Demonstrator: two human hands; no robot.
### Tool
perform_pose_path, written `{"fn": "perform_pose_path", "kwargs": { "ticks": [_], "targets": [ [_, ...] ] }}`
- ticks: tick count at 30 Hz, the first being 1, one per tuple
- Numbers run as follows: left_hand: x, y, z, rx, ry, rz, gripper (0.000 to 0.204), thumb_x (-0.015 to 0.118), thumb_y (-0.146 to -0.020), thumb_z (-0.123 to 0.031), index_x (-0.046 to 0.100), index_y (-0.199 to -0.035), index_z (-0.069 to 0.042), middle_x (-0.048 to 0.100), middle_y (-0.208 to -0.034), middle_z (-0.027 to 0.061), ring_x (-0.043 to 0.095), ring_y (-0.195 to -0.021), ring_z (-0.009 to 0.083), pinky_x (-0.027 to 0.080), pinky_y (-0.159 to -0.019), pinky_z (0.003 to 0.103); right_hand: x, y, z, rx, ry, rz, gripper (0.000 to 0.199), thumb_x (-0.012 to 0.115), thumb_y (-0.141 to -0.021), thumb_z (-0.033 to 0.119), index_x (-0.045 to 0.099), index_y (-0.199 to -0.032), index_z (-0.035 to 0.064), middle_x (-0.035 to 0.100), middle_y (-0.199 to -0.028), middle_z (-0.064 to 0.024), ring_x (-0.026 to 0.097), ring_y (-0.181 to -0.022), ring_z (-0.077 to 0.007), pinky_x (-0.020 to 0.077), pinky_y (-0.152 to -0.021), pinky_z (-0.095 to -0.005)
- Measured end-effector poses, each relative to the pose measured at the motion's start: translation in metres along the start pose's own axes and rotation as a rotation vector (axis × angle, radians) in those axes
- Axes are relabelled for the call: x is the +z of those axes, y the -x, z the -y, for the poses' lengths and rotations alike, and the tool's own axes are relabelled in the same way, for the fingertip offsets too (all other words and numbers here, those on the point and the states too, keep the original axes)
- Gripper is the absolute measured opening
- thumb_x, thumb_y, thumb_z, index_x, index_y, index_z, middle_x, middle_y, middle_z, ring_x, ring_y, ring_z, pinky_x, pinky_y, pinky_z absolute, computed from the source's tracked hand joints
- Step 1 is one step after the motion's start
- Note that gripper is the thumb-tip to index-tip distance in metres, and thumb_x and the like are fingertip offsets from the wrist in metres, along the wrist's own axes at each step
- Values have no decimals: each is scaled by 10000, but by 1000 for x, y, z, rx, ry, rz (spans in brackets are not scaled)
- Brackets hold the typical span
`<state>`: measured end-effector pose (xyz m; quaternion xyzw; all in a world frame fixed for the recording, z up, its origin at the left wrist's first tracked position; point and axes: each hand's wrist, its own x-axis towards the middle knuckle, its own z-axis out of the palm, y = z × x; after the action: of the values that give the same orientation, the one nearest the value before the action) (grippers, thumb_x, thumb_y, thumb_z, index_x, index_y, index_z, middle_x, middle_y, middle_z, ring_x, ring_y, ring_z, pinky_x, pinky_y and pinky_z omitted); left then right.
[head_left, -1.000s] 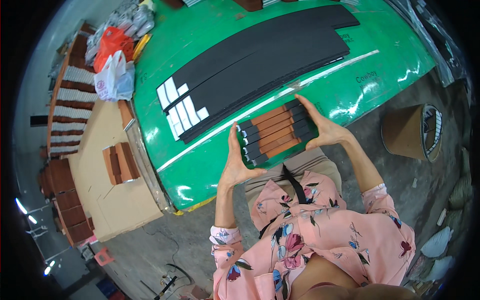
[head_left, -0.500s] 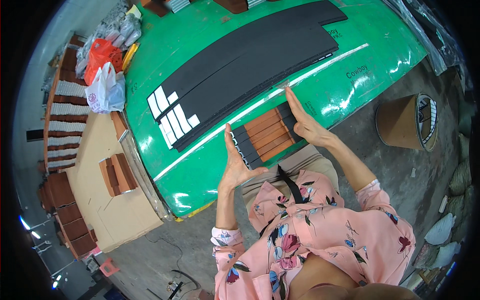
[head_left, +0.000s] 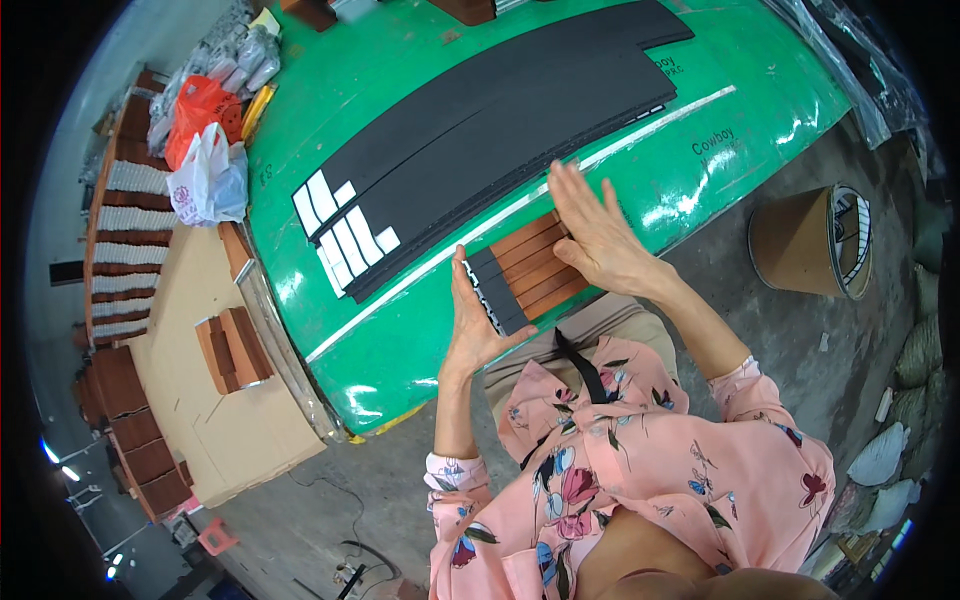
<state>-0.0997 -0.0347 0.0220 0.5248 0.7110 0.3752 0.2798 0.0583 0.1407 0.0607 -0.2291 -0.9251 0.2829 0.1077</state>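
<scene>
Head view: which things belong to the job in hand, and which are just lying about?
In the job:
- brown-and-black strips
- left hand, at their left end
- right hand, over their right part
- green table, under them

Apparently lying about:
- red bag
- white bag
- brown drum
- pink stool

Unclear: black sheets.

The strips [head_left: 533, 268] are brown and black, the tabletop [head_left: 385, 350] green, the shirt [head_left: 645, 450] floral pink.
</scene>
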Motion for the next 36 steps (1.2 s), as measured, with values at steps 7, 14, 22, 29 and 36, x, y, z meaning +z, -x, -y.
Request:
{"fn": "perform_pose_path", "kwargs": {
  "ticks": [7, 14, 22, 29, 36],
  "targets": [
    [7, 3, -9, 55, -48, -163, 1350, 900, -434, -177, 3, -1423, 25, 215, -1435, 195, 290, -1303, 349, 273, -1087, 393, 10, 3, 3, 169, 76, -167, 751, 342, -926, 526, 151, -1446, 18, 157, -1506, -178, 137, -1398, -330, 80, -1053, -643],
    [5, 3, -6, -41, 10, -116, 1352, 909, -446, -249, 22, -1423, 47, 231, -1429, 273, 258, -1316, 416, 249, -1093, 438, -12, -8, 61, -51, 61, -381, 770, 344, -913, 546, 166, -1447, 20, 129, -1512, -187, 120, -1400, -349, 80, -1032, -663],
    [5, -3, 2, 208, 5, -207, 745, 679, -741, -230, 324, -1340, 34, 355, -1356, 247, 343, -1243, 425, 301, -1028, 478, 55, -19, 98, -125, 214, -98, 813, 380, -888, 565, 254, -1392, -61, 218, -1469, -243, 179, -1380, -370, 98, -1022, -668],
    [6, 1, -1, -34, 281, -71, 815, 750, -662, -240, 346, -1320, 21, 411, -1270, 231, 394, -1202, 392, 343, -996, 440, 56, -34, 106, -146, 217, -218, 764, 409, -893, 529, 291, -1380, -47, 238, -1461, -237, 204, -1370, -371, 100, -1019, -676],
    [10, -1, -2, 159, 64, -256, 910, 786, -635, -209, 291, -1361, 28, 366, -1350, 232, 376, -1239, 396, 340, -1015, 438, 29, -14, 104, -154, 77, -225, 714, 421, -900, 500, 315, -1381, -17, 243, -1465, -219, 211, -1371, -355, 88, -992, -710]
  ]
}}
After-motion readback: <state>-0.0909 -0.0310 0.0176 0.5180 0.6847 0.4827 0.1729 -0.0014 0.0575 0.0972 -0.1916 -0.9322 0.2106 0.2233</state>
